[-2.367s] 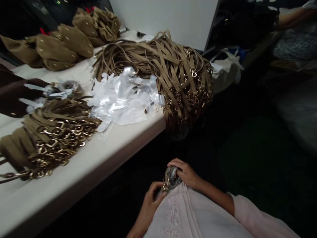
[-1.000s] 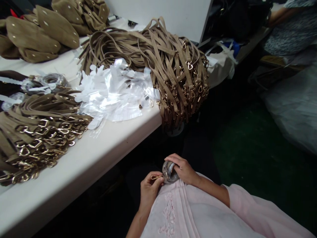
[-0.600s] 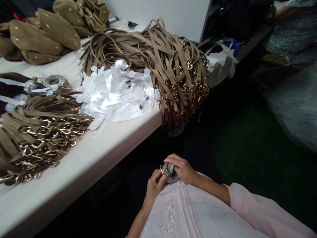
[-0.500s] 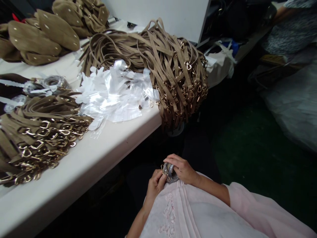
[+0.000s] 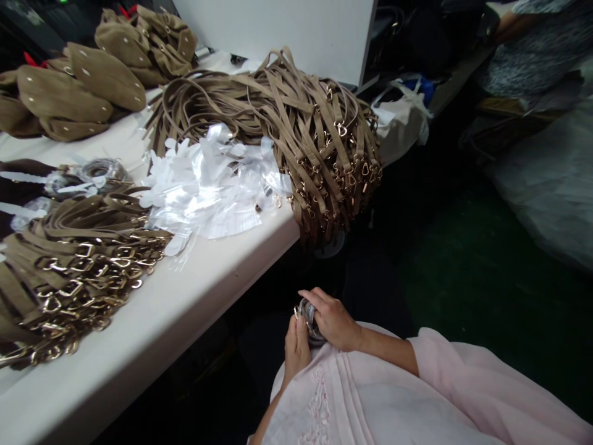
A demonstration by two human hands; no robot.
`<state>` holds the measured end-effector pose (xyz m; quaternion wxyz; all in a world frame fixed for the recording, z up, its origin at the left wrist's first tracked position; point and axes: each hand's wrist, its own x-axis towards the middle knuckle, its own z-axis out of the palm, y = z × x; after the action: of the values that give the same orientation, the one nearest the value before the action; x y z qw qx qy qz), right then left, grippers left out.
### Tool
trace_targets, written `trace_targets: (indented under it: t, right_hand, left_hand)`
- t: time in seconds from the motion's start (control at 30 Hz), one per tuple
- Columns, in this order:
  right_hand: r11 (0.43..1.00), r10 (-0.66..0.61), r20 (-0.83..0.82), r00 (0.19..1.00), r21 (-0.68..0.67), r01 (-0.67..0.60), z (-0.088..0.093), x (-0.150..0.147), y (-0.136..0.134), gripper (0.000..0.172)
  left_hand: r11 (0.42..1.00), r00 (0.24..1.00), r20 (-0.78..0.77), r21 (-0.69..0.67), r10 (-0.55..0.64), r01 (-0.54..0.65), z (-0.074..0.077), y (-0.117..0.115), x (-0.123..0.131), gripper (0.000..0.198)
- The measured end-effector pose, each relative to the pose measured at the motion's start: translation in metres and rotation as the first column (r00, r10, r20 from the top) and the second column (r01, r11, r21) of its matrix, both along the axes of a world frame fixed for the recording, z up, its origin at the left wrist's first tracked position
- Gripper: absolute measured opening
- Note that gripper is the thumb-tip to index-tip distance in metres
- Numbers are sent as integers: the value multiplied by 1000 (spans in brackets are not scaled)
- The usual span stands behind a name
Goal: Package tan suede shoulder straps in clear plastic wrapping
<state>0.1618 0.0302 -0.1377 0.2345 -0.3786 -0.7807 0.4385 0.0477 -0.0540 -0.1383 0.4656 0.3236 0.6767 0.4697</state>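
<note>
Both my hands meet in my lap, below the table edge. My right hand [image 5: 331, 318] curls over a small bundle wrapped in clear plastic [image 5: 306, 315], with a gold metal clasp showing at its left side. My left hand [image 5: 296, 346] presses against the bundle from below, fingers closed on it. My pink sleeve and embroidered garment [image 5: 352, 402] lie underneath.
A white table [image 5: 152, 327] carries a heap of tan straps with gold clasps [image 5: 296, 123], a second strap pile [image 5: 69, 259], clear plastic sleeves [image 5: 208, 185] and tan suede bags [image 5: 83, 86]. Another person sits at the upper right [image 5: 532, 43]. A white bag [image 5: 403, 123] hangs beside the table.
My left hand has moved up against the wrapped bundle and closed round it, so the gold clasp is mostly covered. The view has shifted slightly.
</note>
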Motion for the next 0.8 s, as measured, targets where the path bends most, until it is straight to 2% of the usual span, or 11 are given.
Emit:
trace_targets:
  t: [0.1, 0.2, 0.33, 0.43, 0.53, 0.63, 0.73, 0.8]
  right_hand:
    - [1000, -26, 14, 1000, -17, 26, 4, -6, 2, 55]
    - [997, -28, 27, 999, -73, 30, 6, -7, 7, 59]
    - [980, -36, -70, 997, -195, 22, 6, -6, 15, 62]
    - [946, -111, -166, 980, -320, 53, 7, -6, 21, 59]
    - [849, -217, -302, 928, -528, 27, 11, -4, 23, 58]
    - [691, -311, -488, 816, -705, -158, 18, -1, 20, 57]
    - [590, -302, -573, 762, -740, -323, 26, 1, 14, 48]
    - [566, -303, -560, 771, -757, -327, 30, 1, 10, 47]
  left_hand:
    - [999, 999, 16, 14, 49, -49, 9, 6, 1, 44]
    - [1000, 999, 34, 11, -17, 17, 15, 10, 0, 44]
    - [999, 992, 120, 15, -47, 45, 14, 14, -7, 39]
    - [999, 982, 187, 36, -20, 14, 10, 17, -11, 37]
    - [997, 963, 269, 70, 20, -40, 8, 23, -12, 35]
    - [978, 889, 444, 114, 110, -177, 15, 29, -13, 30]
    - [946, 819, 543, 128, 184, -297, 26, 34, -15, 26]
    - [936, 817, 538, 134, 208, -326, 31, 35, -16, 25]
